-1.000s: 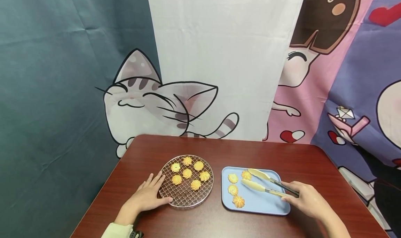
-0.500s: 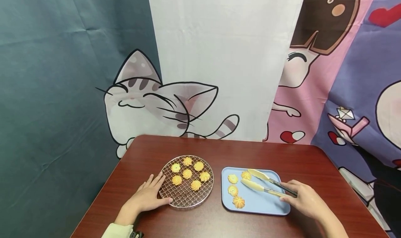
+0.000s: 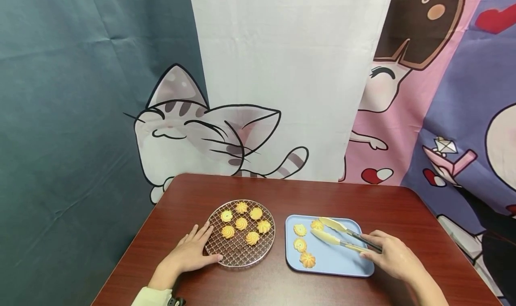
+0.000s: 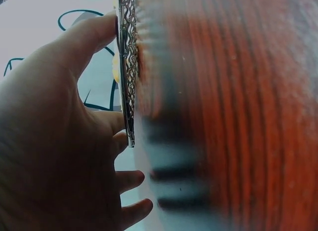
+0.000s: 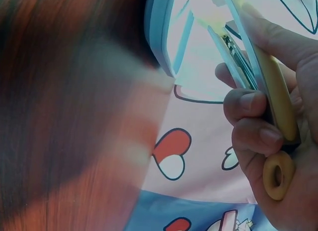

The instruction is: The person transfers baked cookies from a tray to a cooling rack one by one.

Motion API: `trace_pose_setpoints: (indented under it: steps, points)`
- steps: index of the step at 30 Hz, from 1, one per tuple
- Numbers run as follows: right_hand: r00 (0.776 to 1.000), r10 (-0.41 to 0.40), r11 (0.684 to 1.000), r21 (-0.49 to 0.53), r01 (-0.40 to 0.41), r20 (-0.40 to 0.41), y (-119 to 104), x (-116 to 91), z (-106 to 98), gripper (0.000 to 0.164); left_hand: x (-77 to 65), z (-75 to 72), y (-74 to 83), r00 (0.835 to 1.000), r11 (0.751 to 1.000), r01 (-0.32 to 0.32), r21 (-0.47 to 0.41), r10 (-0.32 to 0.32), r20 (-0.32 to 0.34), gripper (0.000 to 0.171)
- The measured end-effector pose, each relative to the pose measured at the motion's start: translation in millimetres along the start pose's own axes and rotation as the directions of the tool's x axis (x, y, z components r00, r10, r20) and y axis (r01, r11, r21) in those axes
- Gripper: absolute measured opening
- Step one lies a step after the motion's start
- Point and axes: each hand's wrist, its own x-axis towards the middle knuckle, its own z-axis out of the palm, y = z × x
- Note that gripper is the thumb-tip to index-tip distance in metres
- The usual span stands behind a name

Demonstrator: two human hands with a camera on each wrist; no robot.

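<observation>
My left hand lies at the left edge of a round wire cooling rack, fingers spread. Its thumb and a fingertip touch the rack's rim. Several yellow swirled cookies sit on the mesh. My right hand grips a pair of tongs with cream tips, and in the right wrist view its fingers curl round the handles. The tongs' jaws are spread over a blue tray, one tip beside a cookie at the back. More cookies lie along the tray's left side.
Rack and tray stand side by side on a dark red wooden table, with a strip of bare wood between them. A printed curtain hangs right behind the table's far edge.
The right hand and the tongs have shifted very slightly. The left hand, the rack and the cookies stay where they were.
</observation>
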Motion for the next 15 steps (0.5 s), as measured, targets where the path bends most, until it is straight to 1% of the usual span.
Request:
trace_pose_setpoints:
  steps: [4,15]
  points:
    - [1.000,-0.003,1.000,0.004,0.003,0.012,-0.7,0.8,-2.2,0.047,0.3,0.2,0.2,1.000,1.000,-0.001,0.004,0.001,-0.003,0.103]
    - [1.000,-0.015,1.000,0.015,0.015,-0.002,0.4,1.4,-1.5,0.046,2.3,2.6,-2.2,1.000,1.000,0.001,0.002,-0.001,0.001,0.104]
